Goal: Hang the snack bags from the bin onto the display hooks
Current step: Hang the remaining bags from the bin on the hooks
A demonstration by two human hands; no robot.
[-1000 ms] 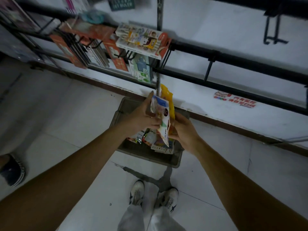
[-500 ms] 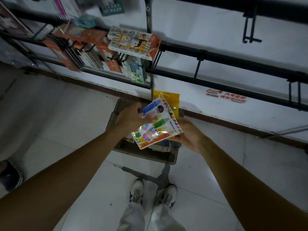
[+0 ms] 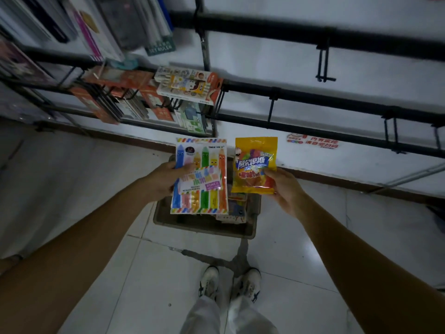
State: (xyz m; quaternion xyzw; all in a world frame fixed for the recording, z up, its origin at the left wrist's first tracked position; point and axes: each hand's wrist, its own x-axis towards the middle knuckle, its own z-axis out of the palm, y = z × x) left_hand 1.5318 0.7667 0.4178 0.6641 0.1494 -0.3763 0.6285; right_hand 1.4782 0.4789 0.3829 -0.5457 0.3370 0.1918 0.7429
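My left hand [image 3: 163, 179] grips the left edge of a white bag printed with coloured pencils [image 3: 201, 179], held upright and facing me. My right hand [image 3: 285, 189] pinches the right edge of a yellow candy bag [image 3: 255, 165], also upright. The two bags sit side by side, a small gap apart, above a grey bin [image 3: 204, 225] on the floor. Several more packets [image 3: 237, 208] lie inside the bin, partly hidden by the bags. Bare black display hooks [image 3: 272, 109] hang from the rails ahead and to the right.
Filled hooks with orange and white packages [image 3: 190, 85] crowd the rack at upper left. Another bare double hook [image 3: 323, 61] hangs on the top rail. A vertical pole [image 3: 204, 44] splits the rack. My white shoes [image 3: 228, 283] stand on the tiled floor behind the bin.
The two bags, stacked together a second ago, have been separated: the pencil bag is in my left hand, the yellow one in my right. Both now face me, raised higher.
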